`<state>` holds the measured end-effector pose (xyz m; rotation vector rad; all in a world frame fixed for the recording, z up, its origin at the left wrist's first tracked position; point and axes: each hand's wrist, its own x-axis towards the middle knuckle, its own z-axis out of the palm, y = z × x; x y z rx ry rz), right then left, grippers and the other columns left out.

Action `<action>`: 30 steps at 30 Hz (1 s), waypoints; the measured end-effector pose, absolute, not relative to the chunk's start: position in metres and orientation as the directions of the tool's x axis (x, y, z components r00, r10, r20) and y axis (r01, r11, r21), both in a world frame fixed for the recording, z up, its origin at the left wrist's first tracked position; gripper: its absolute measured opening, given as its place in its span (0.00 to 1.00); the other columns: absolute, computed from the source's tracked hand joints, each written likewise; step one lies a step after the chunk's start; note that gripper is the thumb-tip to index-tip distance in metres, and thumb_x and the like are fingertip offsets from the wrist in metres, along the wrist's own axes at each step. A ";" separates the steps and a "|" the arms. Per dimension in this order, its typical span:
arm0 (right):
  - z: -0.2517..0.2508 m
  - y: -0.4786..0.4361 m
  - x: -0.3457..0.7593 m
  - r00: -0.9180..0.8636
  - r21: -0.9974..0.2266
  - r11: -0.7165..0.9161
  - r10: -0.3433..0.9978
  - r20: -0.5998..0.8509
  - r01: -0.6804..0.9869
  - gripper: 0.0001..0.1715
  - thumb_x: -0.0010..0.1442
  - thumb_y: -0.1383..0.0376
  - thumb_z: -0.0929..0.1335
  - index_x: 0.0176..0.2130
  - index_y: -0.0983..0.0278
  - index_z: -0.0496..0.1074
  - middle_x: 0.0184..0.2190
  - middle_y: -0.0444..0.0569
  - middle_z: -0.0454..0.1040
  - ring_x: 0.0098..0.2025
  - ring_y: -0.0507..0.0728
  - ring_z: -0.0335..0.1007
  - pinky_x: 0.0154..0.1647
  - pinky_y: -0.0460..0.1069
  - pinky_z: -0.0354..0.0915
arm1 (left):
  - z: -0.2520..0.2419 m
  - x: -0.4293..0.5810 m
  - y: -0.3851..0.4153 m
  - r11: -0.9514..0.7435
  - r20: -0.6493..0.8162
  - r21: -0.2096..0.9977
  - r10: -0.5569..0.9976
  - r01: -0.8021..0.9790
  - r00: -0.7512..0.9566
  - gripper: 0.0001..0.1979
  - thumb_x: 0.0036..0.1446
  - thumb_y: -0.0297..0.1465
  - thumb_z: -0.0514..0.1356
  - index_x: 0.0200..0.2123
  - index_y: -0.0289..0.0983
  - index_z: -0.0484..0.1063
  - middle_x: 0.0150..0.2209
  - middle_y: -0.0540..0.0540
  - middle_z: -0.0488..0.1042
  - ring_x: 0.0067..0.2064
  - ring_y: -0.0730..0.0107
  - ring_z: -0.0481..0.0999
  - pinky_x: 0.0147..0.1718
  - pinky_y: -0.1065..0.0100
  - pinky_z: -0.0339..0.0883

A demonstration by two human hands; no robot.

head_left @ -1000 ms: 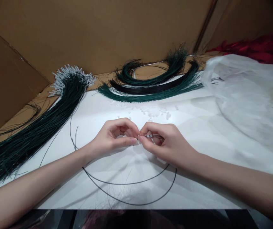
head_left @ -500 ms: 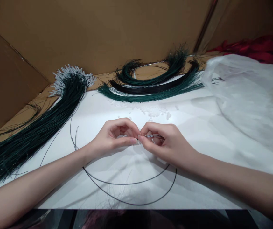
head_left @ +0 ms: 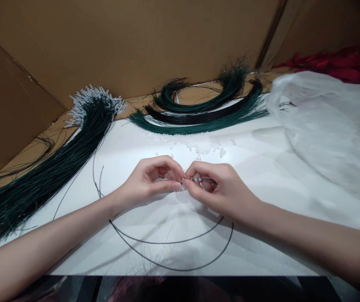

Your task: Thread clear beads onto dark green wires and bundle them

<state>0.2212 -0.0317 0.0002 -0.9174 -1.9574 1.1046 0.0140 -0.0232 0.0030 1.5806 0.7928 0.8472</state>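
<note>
Leftmost, we have a thick bundle of dark green strands, its white beaded tips gathered at the far end, perhaps so they don't snag. Next comes our left hand, thumb and forefinger nearly meeting beside the other fingertips; whether they pinch anything, we cannot tell. Beyond it, curved strand bundles lie side by side, presumably to stay sorted, with small whitish pieces scattered just in front, within easy reach. Our right hand is closed in a pinch on a dark strand, small clear beads just behind its fingertips, probably to steady them; the strand loops low beneath both wrists. Farther right sit a crumpled plastic bag and red material

For room, the left bundle and our forearm hem us in on that side; between wrists and the near table edge the loop can swing, while rightward the bag limits our far reach
</note>
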 end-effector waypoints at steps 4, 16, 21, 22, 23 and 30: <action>0.001 -0.032 0.221 -0.501 -0.888 0.392 0.834 0.233 0.240 0.06 0.59 0.69 0.66 0.29 0.65 0.67 0.19 0.38 0.60 0.20 0.45 0.50 0.22 0.44 0.48 | 0.003 0.013 -0.023 -0.151 0.103 0.987 0.850 0.053 0.517 0.08 0.52 0.24 0.68 0.37 0.35 0.76 0.34 0.48 0.76 0.35 0.75 0.75 0.36 0.75 0.70; 0.000 -0.030 0.221 -0.499 -0.889 0.392 0.835 0.234 0.238 0.06 0.58 0.69 0.66 0.29 0.66 0.68 0.19 0.37 0.59 0.19 0.44 0.48 0.22 0.43 0.49 | 0.006 0.015 -0.024 -0.138 0.081 0.988 0.848 0.071 0.523 0.07 0.52 0.24 0.68 0.36 0.36 0.76 0.33 0.50 0.76 0.34 0.77 0.74 0.36 0.75 0.68; -0.001 -0.031 0.220 -0.498 -0.887 0.398 0.833 0.242 0.236 0.06 0.59 0.69 0.66 0.29 0.66 0.68 0.19 0.37 0.58 0.19 0.44 0.48 0.23 0.43 0.49 | 0.005 0.014 -0.023 -0.147 0.081 0.986 0.845 0.084 0.528 0.07 0.53 0.24 0.68 0.36 0.36 0.75 0.33 0.49 0.75 0.34 0.77 0.73 0.36 0.75 0.68; -0.001 -0.031 0.221 -0.497 -0.886 0.400 0.833 0.243 0.236 0.06 0.59 0.69 0.66 0.29 0.66 0.68 0.19 0.37 0.58 0.19 0.44 0.48 0.23 0.43 0.49 | 0.005 0.014 -0.023 -0.149 0.080 0.985 0.845 0.087 0.529 0.07 0.53 0.24 0.67 0.36 0.36 0.75 0.34 0.49 0.75 0.35 0.77 0.73 0.36 0.75 0.68; -0.001 -0.032 0.221 -0.497 -0.885 0.401 0.833 0.244 0.236 0.06 0.59 0.69 0.66 0.29 0.66 0.68 0.19 0.37 0.58 0.19 0.44 0.48 0.23 0.43 0.49 | 0.005 0.014 -0.023 -0.151 0.081 0.985 0.844 0.089 0.531 0.07 0.53 0.24 0.67 0.36 0.36 0.75 0.34 0.49 0.75 0.35 0.77 0.73 0.36 0.75 0.68; -0.001 -0.032 0.222 -0.499 -0.884 0.402 0.832 0.243 0.240 0.06 0.59 0.69 0.66 0.29 0.67 0.68 0.19 0.37 0.58 0.19 0.44 0.48 0.23 0.43 0.50 | 0.004 0.014 -0.022 -0.158 0.080 0.982 0.841 0.101 0.536 0.07 0.53 0.25 0.67 0.37 0.37 0.75 0.34 0.50 0.75 0.35 0.77 0.73 0.36 0.74 0.68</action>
